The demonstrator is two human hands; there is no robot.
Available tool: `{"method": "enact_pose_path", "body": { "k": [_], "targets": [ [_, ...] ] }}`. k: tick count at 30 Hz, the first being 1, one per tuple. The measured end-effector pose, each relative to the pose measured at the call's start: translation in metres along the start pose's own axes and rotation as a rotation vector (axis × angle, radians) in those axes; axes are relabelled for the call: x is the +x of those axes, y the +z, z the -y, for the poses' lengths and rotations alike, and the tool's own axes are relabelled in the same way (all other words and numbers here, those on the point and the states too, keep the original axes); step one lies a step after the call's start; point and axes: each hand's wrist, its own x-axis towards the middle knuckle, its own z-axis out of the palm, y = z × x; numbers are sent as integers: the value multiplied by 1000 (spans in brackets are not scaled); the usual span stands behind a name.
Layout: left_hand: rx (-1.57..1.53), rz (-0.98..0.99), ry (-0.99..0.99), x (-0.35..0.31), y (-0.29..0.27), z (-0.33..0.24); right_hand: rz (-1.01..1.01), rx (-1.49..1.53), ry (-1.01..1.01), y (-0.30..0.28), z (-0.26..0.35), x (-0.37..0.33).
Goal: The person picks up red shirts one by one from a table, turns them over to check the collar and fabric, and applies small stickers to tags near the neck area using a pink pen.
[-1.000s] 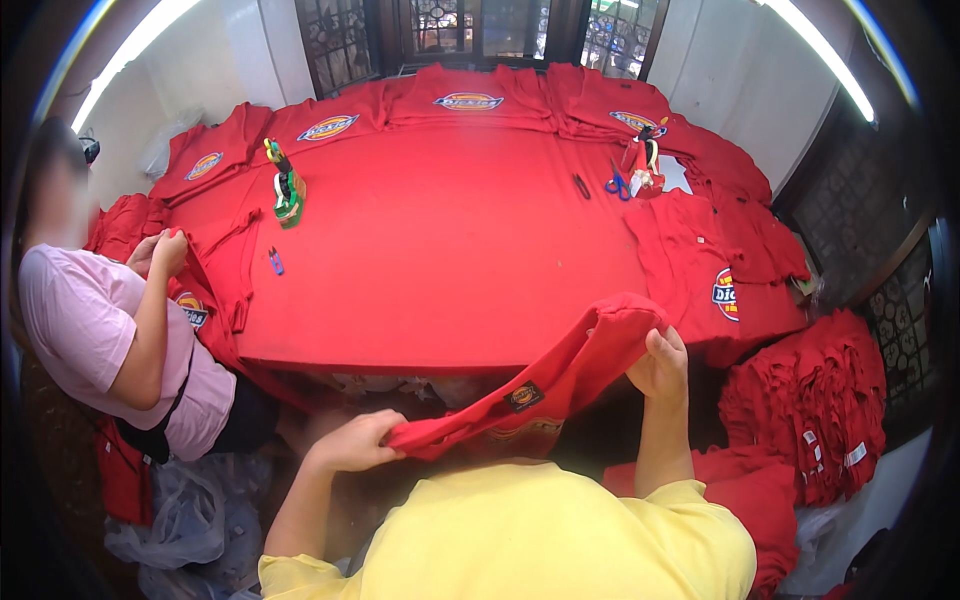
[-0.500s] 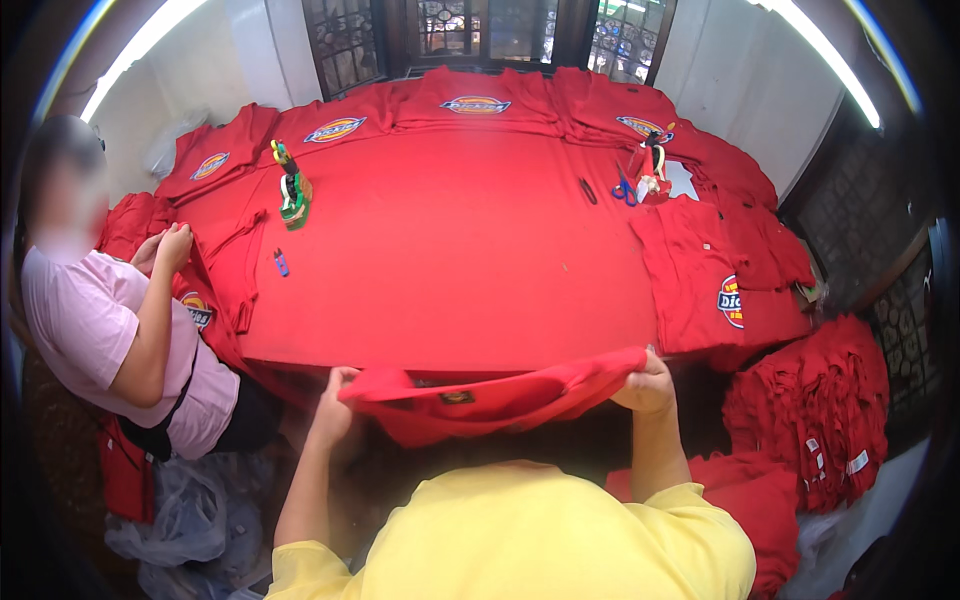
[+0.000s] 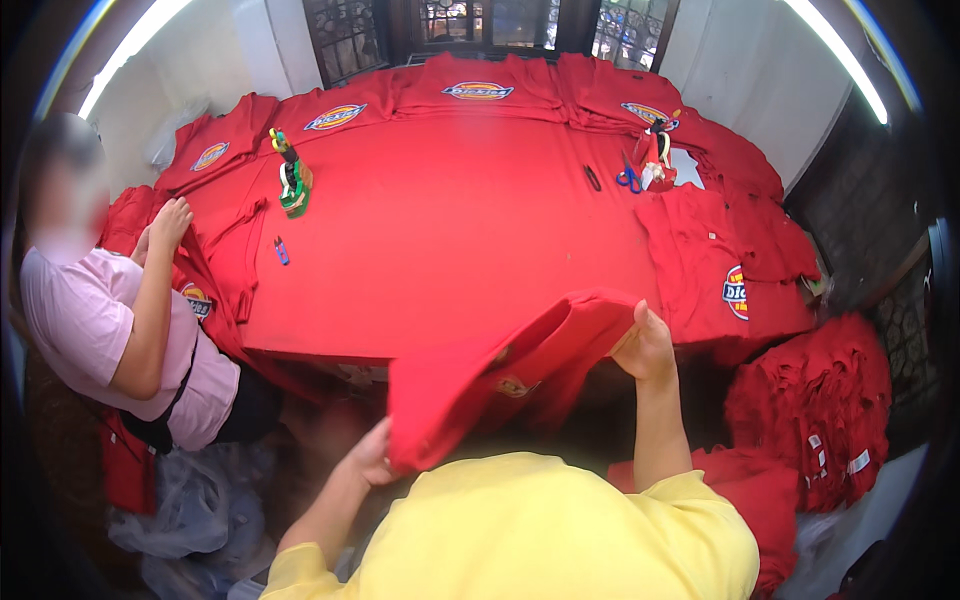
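Note:
A red shirt [image 3: 450, 390] is stretched slantwise between my hands at the table's near edge, its opening showing a small dark label. My left hand [image 3: 372, 457] is closed on its lower left corner, close to my body. Higher and farther out, my right hand [image 3: 645, 345] grips the opposite end, thumb up, at the table's front edge. The fingertips of both hands are partly hidden by the cloth. Behind the shirt lies the table's red surface [image 3: 450, 230].
Red shirts with emblems [image 3: 478, 92] line the far edge. On the table are a green tape dispenser [image 3: 293, 190], blue snips [image 3: 281, 251], and blue scissors [image 3: 629, 178]. A folded shirt [image 3: 690, 250] and a heaped pile [image 3: 810, 410] lie right. A co-worker [image 3: 120, 320] stands left, handling red cloth.
My left hand has dropped toward my body with its end of the shirt. The right hand has risen and turned palm inward, so the shirt now slants upward to the right.

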Motion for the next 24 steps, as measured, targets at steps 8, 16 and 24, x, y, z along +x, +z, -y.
{"method": "enact_pose_path", "body": {
  "k": [8,16,24],
  "targets": [
    [241,160,842,-23,54,-64,-86,51,158,-46,5,-15],
    [551,38,998,-40,107,-103,119,251,-119,-88,24,-11],
    [628,75,1226,-4,166,-220,139,-23,-332,-90,64,120]
  ]
}}
